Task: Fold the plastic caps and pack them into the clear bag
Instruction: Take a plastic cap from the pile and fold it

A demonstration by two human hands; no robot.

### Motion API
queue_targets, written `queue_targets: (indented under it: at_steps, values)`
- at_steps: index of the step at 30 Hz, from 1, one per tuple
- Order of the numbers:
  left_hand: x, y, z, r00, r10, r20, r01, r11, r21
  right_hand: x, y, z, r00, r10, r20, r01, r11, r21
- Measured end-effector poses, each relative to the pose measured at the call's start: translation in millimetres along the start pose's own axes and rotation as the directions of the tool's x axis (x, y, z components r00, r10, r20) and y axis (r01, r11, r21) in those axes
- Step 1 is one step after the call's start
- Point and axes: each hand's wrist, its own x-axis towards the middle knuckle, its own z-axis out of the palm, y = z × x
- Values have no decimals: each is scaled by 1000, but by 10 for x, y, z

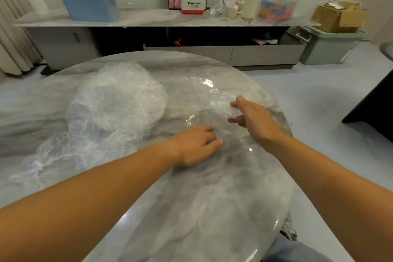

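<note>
A clear bag (204, 91) with a small white label lies flat on the right side of the round marble table (191, 208). My right hand (251, 117) pinches a crumpled, folded plastic cap (223, 105) at the bag, with thumb and fingers closed on it. Just below it, my left hand (195, 144) presses flat on the bag's near edge, fingers curled on the film. A loose pile of translucent plastic caps (114, 108) covers the left half of the table, apart from both hands.
Behind the table stands a long low cabinet (148, 21) with a blue bin (89, 0), a stack of paper cups, a Panasonic box, a thread cone and a clear tub. A green crate (325, 47) with a cardboard box on it sits at the right. A dark piece of furniture (374, 108) borders the floor at right.
</note>
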Motion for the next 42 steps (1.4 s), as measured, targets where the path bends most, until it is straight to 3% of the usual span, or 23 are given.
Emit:
queue_targets:
  at_steps: [4,10,18,28,34,39,42]
  values:
    - [-146,-19,155,999,41,-18,-38,993,116,-101,157,13,998,17,53,-18,1000,12]
    - [-344,52,270,999,23,-39,-11,960,281,-284,313,-61,985,173,18,-169,929,329]
    - [-307,164,333,998,-3,-56,20,954,300,-418,400,-137,967,255,4,-225,848,479]
    - [-386,114,274,997,7,-78,13,966,258,-433,449,-143,979,204,-14,-182,900,396]
    - [-365,139,249,987,-43,-155,52,997,51,-446,486,-126,990,133,43,-140,936,323]
    - [-415,238,206,981,-17,-192,35,995,89,-419,485,-131,989,133,62,-142,975,171]
    - [-442,253,223,984,20,-174,12,983,181,-340,418,-110,979,192,73,-205,946,252]
